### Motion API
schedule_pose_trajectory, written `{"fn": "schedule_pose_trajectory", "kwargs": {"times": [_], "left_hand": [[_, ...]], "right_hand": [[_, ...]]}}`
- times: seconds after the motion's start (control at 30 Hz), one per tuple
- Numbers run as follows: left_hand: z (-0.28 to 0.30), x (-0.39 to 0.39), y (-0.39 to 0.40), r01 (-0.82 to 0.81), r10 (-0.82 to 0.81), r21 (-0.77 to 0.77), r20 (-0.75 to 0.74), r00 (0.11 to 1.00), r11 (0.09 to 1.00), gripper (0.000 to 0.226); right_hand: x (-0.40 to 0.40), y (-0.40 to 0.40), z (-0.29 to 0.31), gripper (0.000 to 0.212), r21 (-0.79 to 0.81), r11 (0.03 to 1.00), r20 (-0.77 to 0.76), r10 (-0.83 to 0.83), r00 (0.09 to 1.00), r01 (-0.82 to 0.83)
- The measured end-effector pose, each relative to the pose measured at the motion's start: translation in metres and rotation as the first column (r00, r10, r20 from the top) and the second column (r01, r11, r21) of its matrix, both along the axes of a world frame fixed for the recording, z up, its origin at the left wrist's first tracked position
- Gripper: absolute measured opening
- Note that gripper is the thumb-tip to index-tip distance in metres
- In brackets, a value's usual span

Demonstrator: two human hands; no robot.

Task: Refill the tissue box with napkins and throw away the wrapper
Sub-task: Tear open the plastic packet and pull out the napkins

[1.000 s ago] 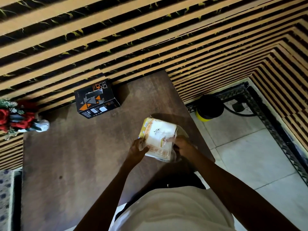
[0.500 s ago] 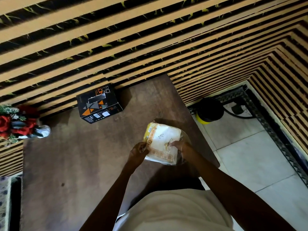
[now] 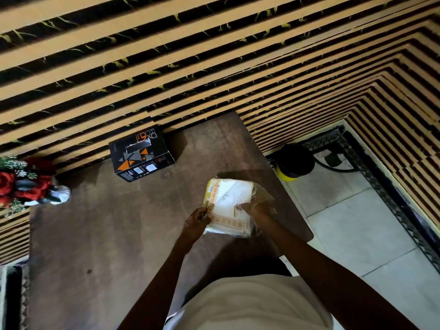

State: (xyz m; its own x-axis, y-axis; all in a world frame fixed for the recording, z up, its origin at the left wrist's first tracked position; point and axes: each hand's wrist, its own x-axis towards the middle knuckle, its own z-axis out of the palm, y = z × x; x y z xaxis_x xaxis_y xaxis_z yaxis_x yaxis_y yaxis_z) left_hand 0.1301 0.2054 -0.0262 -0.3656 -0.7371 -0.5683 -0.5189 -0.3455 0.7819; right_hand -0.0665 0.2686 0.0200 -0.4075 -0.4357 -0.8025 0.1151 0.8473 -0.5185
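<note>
1. Wall [image 3: 214,55] – striped in tan and black, it runs behind the table and turns a corner at right.
2. Table [image 3: 107,234] – a dark brown top, bare across its whole left and near part; its right edge runs diagonally beside the pale tiled floor [image 3: 357,234], and its far edge meets the wall.
3. Box [image 3: 141,153] – a black tissue box with orange and grey triangles and a slot in its top, sitting at the table's far edge against the wall, well apart from the hands, with bare table between.
4. Pack [image 3: 228,206] – a stack of white napkins in a clear wrapper printed yellow and orange along its left and near sides. It is held above the table near the right edge, tilted, and the wrapper stands loose and crumpled at its right side.
5. Bin [image 3: 295,161] – black with a yellow band, on the floor just past the table's right edge.
6. Flowers [image 3: 21,184] – red, at the table's far left corner.
7. Left hand [image 3: 196,222] – fingers curled, pinching the pack's left edge.
8. Right hand [image 3: 258,211] – fingers closed on the loose wrapper at the pack's right edge.
</note>
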Motion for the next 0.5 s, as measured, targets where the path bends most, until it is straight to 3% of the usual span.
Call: {"fn": "schedule_pose_trajectory", "kwargs": {"times": [0.13, 0.2, 0.27, 0.4, 0.5], "left_hand": [[0.000, 0.001, 0.003, 0.024, -0.024, -0.026, 0.012, 1.000, 0.999, 0.036], [-0.001, 0.001, 0.003, 0.009, -0.009, -0.005, -0.005, 1.000, 1.000, 0.035], [-0.002, 0.003, 0.003, 0.002, -0.002, 0.002, -0.013, 1.000, 1.000, 0.035], [-0.002, 0.006, 0.003, 0.001, -0.001, 0.007, -0.020, 1.000, 1.000, 0.035], [-0.004, 0.007, 0.000, 0.003, -0.003, 0.021, -0.019, 1.000, 1.000, 0.034]], "right_hand": [[0.005, 0.001, -0.006, 0.065, -0.122, 0.992, -0.084, 0.034, 0.996, -0.044], [0.003, -0.003, -0.015, 0.062, -0.123, 0.988, 0.047, 0.094, 0.994, -0.088], [0.005, -0.004, 0.003, 0.052, -0.142, 0.990, 0.187, 0.035, 0.982, -0.008], [0.002, 0.001, 0.020, 0.032, 0.023, 0.999, 0.359, -0.037, 0.933, 0.031], [-0.001, 0.000, 0.018, 0.033, 0.027, 0.999, 0.345, -0.032, 0.938, 0.024]]}}
